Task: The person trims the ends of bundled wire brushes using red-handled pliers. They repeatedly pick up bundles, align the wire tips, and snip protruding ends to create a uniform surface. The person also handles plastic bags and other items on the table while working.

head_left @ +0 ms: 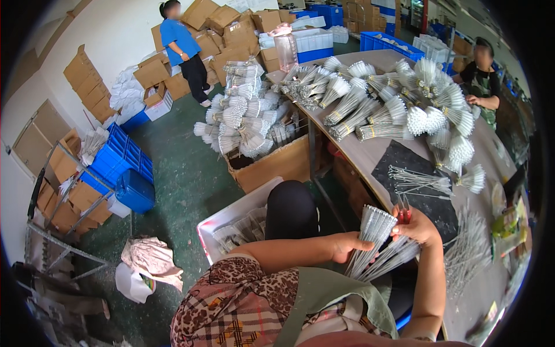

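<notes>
My left hand (348,245) is closed round a fanned bunch of thin wire brushes (376,226) with whitish bristles, held over my lap by the table edge. My right hand (423,229) grips small red-handled pliers (404,215), their metal jaws pointing away from me. Its fingertips touch the side of the bunch, where several brushes splay off toward the lower right. Beyond it, loose wire brushes (421,181) lie on a black mat (386,163). More loose brushes (467,254) are strewn to the right of my right hand.
Tied brush bundles (390,110) crowd the table's far part, near a pink bottle (284,49). A cardboard box (269,165) heaped with bundles and a white bin (211,231) stand left of the table. One person (184,46) stands behind; another (483,87) sits across the table.
</notes>
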Available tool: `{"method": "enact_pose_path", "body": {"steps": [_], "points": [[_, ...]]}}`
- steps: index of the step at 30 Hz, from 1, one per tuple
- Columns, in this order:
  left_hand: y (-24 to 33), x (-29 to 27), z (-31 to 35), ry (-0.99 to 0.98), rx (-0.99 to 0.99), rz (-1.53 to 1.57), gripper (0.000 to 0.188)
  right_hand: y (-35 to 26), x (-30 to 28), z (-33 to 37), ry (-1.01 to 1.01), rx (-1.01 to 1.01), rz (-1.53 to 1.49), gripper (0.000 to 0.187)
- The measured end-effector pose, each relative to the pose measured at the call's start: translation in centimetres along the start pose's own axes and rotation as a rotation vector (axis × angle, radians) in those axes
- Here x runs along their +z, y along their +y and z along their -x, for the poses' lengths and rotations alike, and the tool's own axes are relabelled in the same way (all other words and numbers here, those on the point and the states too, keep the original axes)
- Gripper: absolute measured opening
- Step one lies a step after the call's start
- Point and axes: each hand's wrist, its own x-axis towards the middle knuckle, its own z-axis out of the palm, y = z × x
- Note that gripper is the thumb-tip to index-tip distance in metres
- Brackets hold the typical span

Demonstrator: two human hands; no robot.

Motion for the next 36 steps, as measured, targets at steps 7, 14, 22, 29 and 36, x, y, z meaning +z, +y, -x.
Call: {"method": "enact_pose_path", "body": {"steps": [7, 14, 22, 29, 36], "points": [[-0.4, 1.9, -0.5, 0.048, 0.144, -0.166, 0.049, 0.4, -0.2, -0.2, 0.004, -0.004, 0.025, 0.032], [-1.0, 1.7, -0.5, 0.150, 0.164, -0.132, 0.039, 0.4, 0.2, 0.4, 0.083, 0.008, 0.033, 0.039], [-1.1, 1.7, -0.5, 0.202, 0.188, -0.200, 0.026, 1.0, 0.0, 1.3, 0.100, -0.037, -0.049, 0.036], [-1.1, 2.4, -0.8, 0.241, 0.193, -0.189, 0.031, 1.0, -0.1, 2.4, 0.128, -0.068, -0.003, 0.032], [-1.2, 2.2, -1.4, 0.258, 0.175, -0.182, 0.022, 1.5, -0.6, 2.7, 0.121, -0.078, 0.080, 0.030]]}}
